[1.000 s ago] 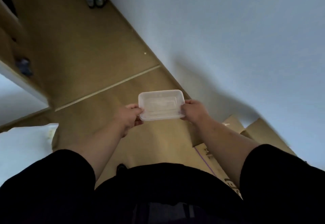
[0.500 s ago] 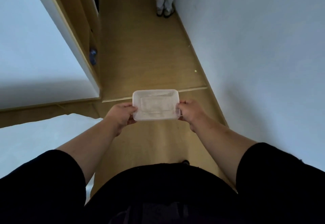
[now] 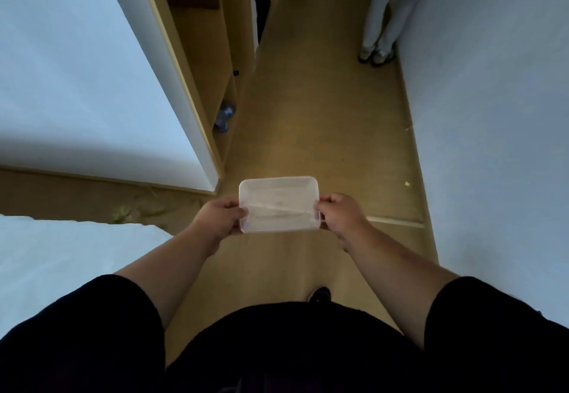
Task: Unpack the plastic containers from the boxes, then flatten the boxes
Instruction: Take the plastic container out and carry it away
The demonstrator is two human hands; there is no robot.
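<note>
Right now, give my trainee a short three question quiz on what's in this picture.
1. True or false: the plastic container rests on the floor.
2. Which hands hold it? A) left only B) right only C) both
3. Fill in: a second person's legs stand beside the ____.

Key: 1 false, the left hand and right hand hold it in the air, one at each short end. 2 C. 3 wall.

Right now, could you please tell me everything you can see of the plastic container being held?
The plastic container is a shallow rectangle with rounded corners, of cloudy translucent plastic. It is held roughly level in the air above the wooden floor, long side across. The left hand grips its left end and the right hand its right end. Whether anything is inside cannot be told.
</note>
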